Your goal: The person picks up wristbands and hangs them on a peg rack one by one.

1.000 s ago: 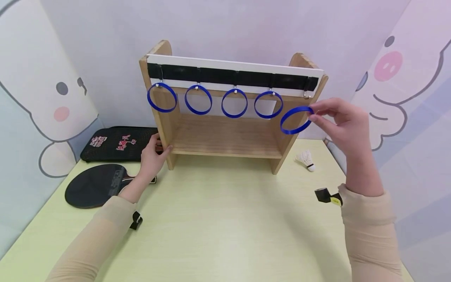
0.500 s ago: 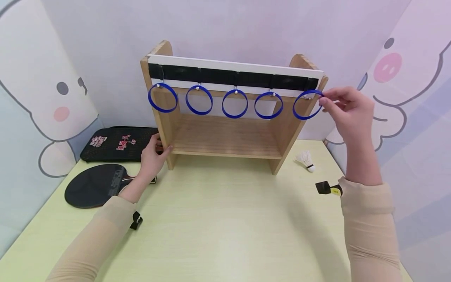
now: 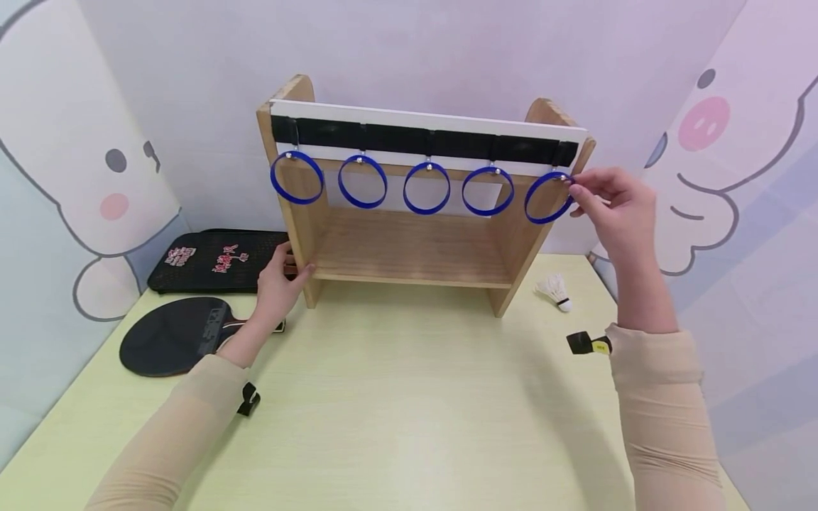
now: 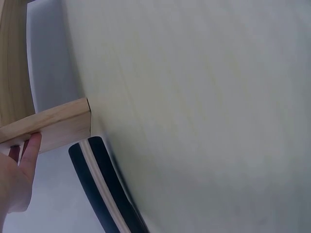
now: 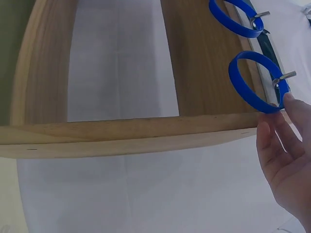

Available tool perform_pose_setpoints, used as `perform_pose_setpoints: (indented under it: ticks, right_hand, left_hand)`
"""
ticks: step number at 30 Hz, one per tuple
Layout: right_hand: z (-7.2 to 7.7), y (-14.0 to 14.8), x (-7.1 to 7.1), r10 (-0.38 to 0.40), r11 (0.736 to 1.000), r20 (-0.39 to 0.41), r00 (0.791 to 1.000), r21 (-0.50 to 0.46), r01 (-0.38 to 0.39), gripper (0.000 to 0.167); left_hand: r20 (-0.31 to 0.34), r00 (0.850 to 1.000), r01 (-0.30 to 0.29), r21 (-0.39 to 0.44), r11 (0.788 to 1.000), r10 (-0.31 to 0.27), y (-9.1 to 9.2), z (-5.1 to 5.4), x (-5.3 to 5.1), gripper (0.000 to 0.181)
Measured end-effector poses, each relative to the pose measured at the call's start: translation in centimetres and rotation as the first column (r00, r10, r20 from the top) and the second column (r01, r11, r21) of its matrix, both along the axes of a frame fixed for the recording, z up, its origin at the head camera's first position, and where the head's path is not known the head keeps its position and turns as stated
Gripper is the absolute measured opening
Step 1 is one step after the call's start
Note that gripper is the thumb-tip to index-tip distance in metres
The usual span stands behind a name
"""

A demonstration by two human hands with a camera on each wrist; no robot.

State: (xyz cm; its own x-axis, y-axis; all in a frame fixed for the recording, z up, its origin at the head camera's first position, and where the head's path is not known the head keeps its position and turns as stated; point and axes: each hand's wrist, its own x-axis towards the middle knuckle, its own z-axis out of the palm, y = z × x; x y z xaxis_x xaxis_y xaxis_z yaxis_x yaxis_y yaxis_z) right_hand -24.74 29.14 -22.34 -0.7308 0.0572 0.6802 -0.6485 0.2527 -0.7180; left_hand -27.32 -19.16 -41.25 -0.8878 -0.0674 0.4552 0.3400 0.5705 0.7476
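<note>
My right hand (image 3: 616,209) pinches the edge of the rightmost blue ring (image 3: 532,218) between thumb and fingers. In the right wrist view a metal hook (image 5: 286,76) passes through this ring (image 5: 239,87). More blue rings, such as the middle ring (image 3: 427,211), hang in a row from hooks on a white board with a black strip (image 3: 460,143). That board spans the top front of a small wooden shelf (image 3: 409,248). At the shelf's lower left, my left hand (image 3: 276,284) grips the side panel, thumb on the front edge; its other fingers are partly hidden.
A black table tennis paddle (image 3: 169,337) and a black case (image 3: 211,273) lie left of the shelf, the case partly behind my left hand. To the right is a white shuttlecock (image 3: 553,289). Printed wall panels surround the pale table (image 3: 409,397).
My right hand moved the last ring up to the rightmost hook, then slightly back left and down, with the hook now through it. The left hand has stayed on the shelf.
</note>
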Motion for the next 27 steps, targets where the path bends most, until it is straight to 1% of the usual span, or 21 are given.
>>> perform_pose_setpoints:
  ticks: [3,6,10,13,16,19,21,24,27]
  right_hand:
    - [-0.1,-0.1,0.1,-0.025,0.999,0.012,1.000,0.034,0.025,0.018]
    - [-0.3,-0.2,0.2,-0.035,0.999,0.010,0.999,0.041,0.035,0.018]
    - [-0.4,-0.2,0.5,-0.092,0.993,0.011,0.996,0.081,0.090,0.021]
    - [-0.3,-0.4,1.1,-0.158,0.978,-0.003,0.987,0.137,0.157,0.023]
    - [-0.1,-0.7,2.0,-0.182,0.971,-0.036,0.983,0.150,0.185,0.024]
    - [0.3,-1.3,3.1,-0.165,0.976,-0.075,0.983,0.131,0.174,0.025]
    - [0.5,-1.7,3.8,-0.149,0.979,-0.109,0.983,0.121,0.162,0.025]
    - [0.7,-2.4,4.7,-0.118,0.984,-0.158,0.980,0.115,0.137,0.024]
    - [0.7,-3.2,5.4,-0.085,0.986,-0.201,0.976,0.126,0.112,0.025]
  left_hand:
    - [-0.005,1.000,-0.001,0.001,1.000,0.001,0.0,0.0,-0.1,0.053]
    - [-0.009,1.000,-0.002,-0.008,1.000,0.002,-0.1,0.0,-0.1,0.053]
    - [-0.016,1.000,-0.011,-0.019,1.000,0.010,-0.3,-0.1,0.2,0.053]
    - [-0.018,1.000,-0.018,-0.031,0.999,0.017,-0.4,-0.1,0.4,0.056]
    - [-0.021,1.000,-0.011,-0.042,0.999,0.010,-0.5,0.4,0.7,0.060]
    - [-0.032,0.999,-0.004,-0.044,0.999,0.003,-0.7,1.4,1.1,0.065]
    - [-0.039,0.999,-0.009,-0.050,0.999,0.007,-1.0,2.3,1.4,0.067]
    - [-0.035,0.999,-0.017,-0.069,0.997,0.015,-1.3,4.2,2.1,0.068]
    - [-0.044,0.999,-0.019,-0.109,0.994,0.014,-1.2,6.5,3.2,0.069]
